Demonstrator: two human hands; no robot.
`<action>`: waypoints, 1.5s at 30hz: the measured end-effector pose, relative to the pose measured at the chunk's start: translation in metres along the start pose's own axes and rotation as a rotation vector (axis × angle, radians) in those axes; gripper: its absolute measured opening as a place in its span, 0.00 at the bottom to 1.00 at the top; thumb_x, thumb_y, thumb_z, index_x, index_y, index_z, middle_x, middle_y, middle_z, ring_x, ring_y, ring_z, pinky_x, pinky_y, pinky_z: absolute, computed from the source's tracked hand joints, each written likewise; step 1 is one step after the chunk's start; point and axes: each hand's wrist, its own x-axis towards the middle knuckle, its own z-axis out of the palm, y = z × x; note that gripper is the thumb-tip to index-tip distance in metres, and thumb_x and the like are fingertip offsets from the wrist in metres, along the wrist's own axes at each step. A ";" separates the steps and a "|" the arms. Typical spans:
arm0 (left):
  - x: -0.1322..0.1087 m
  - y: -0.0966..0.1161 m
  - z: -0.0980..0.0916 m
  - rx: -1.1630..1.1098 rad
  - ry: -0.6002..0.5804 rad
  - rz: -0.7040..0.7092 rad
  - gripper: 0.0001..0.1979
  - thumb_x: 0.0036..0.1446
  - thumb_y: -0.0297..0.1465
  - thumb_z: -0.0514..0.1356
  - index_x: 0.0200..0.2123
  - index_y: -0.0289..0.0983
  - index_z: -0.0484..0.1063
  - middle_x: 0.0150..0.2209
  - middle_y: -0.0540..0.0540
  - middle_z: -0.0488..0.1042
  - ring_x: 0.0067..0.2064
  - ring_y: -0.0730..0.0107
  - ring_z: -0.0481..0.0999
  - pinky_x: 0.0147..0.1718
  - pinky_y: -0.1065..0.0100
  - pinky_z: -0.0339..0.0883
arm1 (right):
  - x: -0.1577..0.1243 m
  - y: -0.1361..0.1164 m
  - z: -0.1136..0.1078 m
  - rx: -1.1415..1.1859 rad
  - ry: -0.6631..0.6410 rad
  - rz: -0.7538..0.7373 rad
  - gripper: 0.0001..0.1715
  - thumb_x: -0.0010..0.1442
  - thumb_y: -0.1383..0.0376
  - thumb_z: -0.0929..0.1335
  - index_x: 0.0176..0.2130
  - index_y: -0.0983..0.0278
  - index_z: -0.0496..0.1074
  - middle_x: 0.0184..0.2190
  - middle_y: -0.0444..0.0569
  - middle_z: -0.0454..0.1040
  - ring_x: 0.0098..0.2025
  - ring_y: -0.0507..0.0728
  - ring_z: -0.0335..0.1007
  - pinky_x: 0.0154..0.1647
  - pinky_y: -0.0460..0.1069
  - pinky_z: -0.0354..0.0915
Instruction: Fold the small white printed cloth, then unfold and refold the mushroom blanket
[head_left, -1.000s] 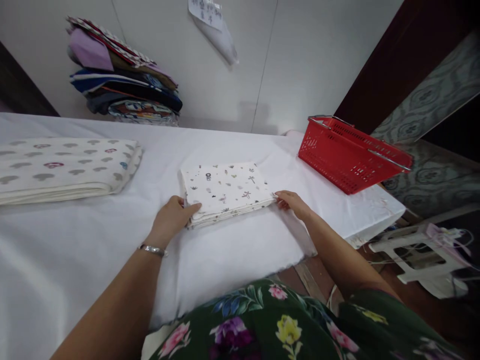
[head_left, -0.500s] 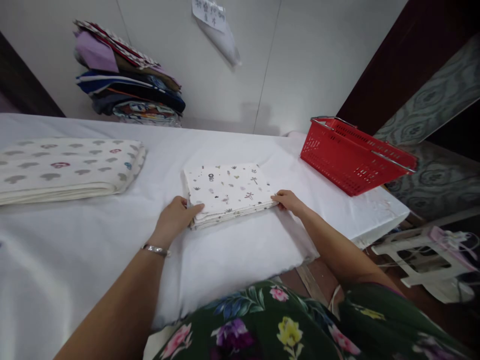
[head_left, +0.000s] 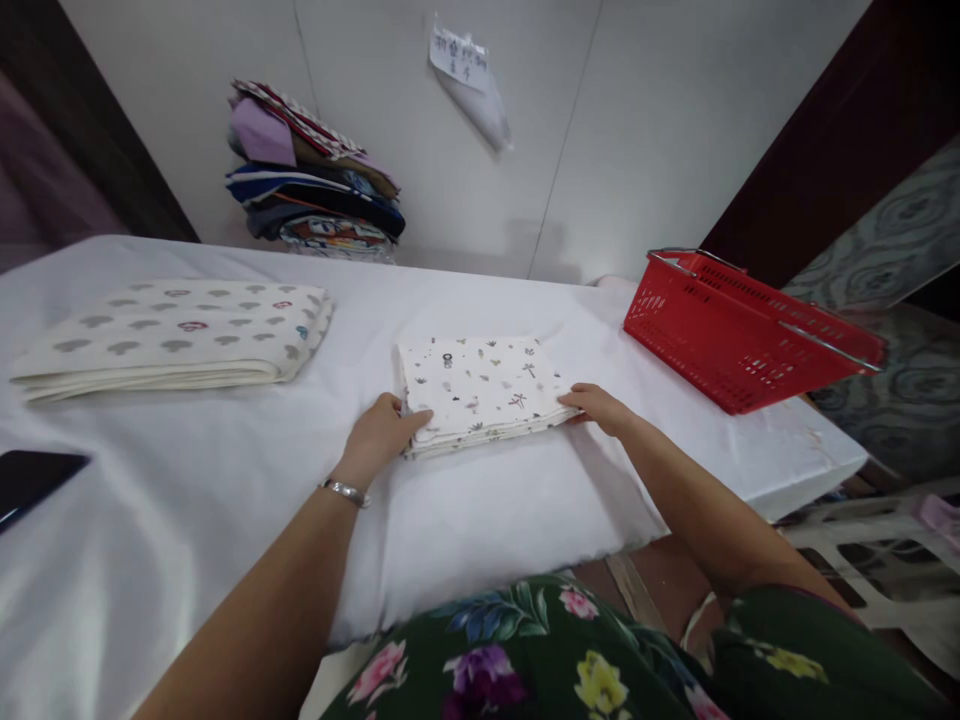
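Note:
A white cloth point(head_left: 484, 385) printed with small palm trees and other little motifs lies folded into a rectangular stack on the white-covered table point(head_left: 480, 520). My left hand point(head_left: 382, 430) grips its near left corner, thumb on top and fingers at the side and below. At the near right corner, my right hand point(head_left: 596, 405) pinches the edge between thumb and fingers. A bigger folded cloth point(head_left: 187, 330) with grey cloud-like shapes rests to the left, apart from both hands.
A red shopping basket point(head_left: 742, 340) stands at the table's right end. Folded fabrics point(head_left: 322, 180) are piled at the back against the wall, below and left of a paper sign point(head_left: 461, 60). A dark flat device point(head_left: 34, 480) lies at the left edge. White plastic stools point(head_left: 885, 560) stand lower right.
The view has swung left, so everything appears shifted right and the dark device has come into sight. Both hands keep their hold on the folded cloth, which stays nearly in place.

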 end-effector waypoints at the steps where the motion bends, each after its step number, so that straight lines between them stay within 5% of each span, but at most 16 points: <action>1: -0.001 0.000 0.000 -0.004 0.002 0.001 0.21 0.45 0.51 0.55 0.34 0.39 0.61 0.27 0.46 0.72 0.30 0.61 0.72 0.27 0.65 0.58 | -0.001 0.000 0.000 0.046 -0.036 0.002 0.11 0.50 0.62 0.69 0.27 0.65 0.64 0.26 0.48 0.72 0.30 0.53 0.69 0.28 0.47 0.70; 5: -0.002 0.001 -0.001 -0.004 -0.004 -0.004 0.21 0.45 0.50 0.56 0.34 0.39 0.61 0.28 0.45 0.73 0.31 0.60 0.72 0.27 0.65 0.58 | -0.003 0.005 0.002 0.288 -0.080 -0.007 0.12 0.49 0.65 0.70 0.29 0.65 0.61 0.25 0.48 0.71 0.28 0.53 0.70 0.27 0.49 0.71; 10: -0.001 0.000 0.000 0.009 -0.030 0.001 0.20 0.46 0.49 0.55 0.34 0.39 0.61 0.29 0.45 0.73 0.32 0.59 0.73 0.27 0.65 0.58 | -0.002 0.013 0.002 0.245 -0.002 0.078 0.17 0.46 0.68 0.71 0.36 0.65 0.62 0.23 0.46 0.71 0.25 0.53 0.69 0.21 0.48 0.70; 16: -0.001 -0.001 0.000 0.000 -0.026 0.002 0.21 0.46 0.49 0.55 0.34 0.39 0.61 0.29 0.45 0.73 0.31 0.60 0.73 0.27 0.66 0.58 | 0.002 0.002 -0.006 0.215 -0.105 0.101 0.40 0.49 0.67 0.69 0.58 0.64 0.52 0.38 0.53 0.74 0.32 0.56 0.72 0.26 0.51 0.71; 23: -0.002 -0.002 0.000 -0.008 -0.051 0.000 0.20 0.46 0.50 0.54 0.33 0.40 0.59 0.28 0.47 0.73 0.31 0.60 0.73 0.28 0.65 0.58 | 0.044 -0.009 -0.003 0.148 0.065 0.046 0.35 0.52 0.58 0.68 0.56 0.66 0.57 0.40 0.55 0.75 0.36 0.56 0.73 0.31 0.48 0.69; 30: -0.008 0.003 -0.003 -0.032 -0.042 -0.019 0.18 0.46 0.48 0.55 0.31 0.40 0.59 0.28 0.47 0.72 0.32 0.61 0.72 0.27 0.66 0.57 | 0.054 0.013 0.006 0.042 0.276 -0.024 0.39 0.52 0.59 0.68 0.59 0.66 0.55 0.42 0.55 0.73 0.36 0.56 0.72 0.34 0.48 0.67; 39: -0.005 -0.003 -0.001 -0.184 -0.029 -0.078 0.27 0.46 0.55 0.52 0.39 0.39 0.62 0.30 0.46 0.74 0.32 0.61 0.73 0.29 0.66 0.59 | 0.068 0.000 -0.003 -0.133 0.226 -0.016 0.36 0.55 0.48 0.64 0.58 0.62 0.61 0.43 0.55 0.73 0.39 0.57 0.70 0.33 0.47 0.66; 45: 0.025 0.000 -0.012 -0.068 0.060 -0.135 0.34 0.48 0.57 0.49 0.49 0.38 0.61 0.41 0.41 0.74 0.43 0.54 0.73 0.37 0.63 0.61 | 0.102 -0.026 0.006 -0.072 0.220 -0.020 0.37 0.53 0.50 0.66 0.58 0.62 0.59 0.46 0.55 0.71 0.42 0.60 0.70 0.34 0.50 0.67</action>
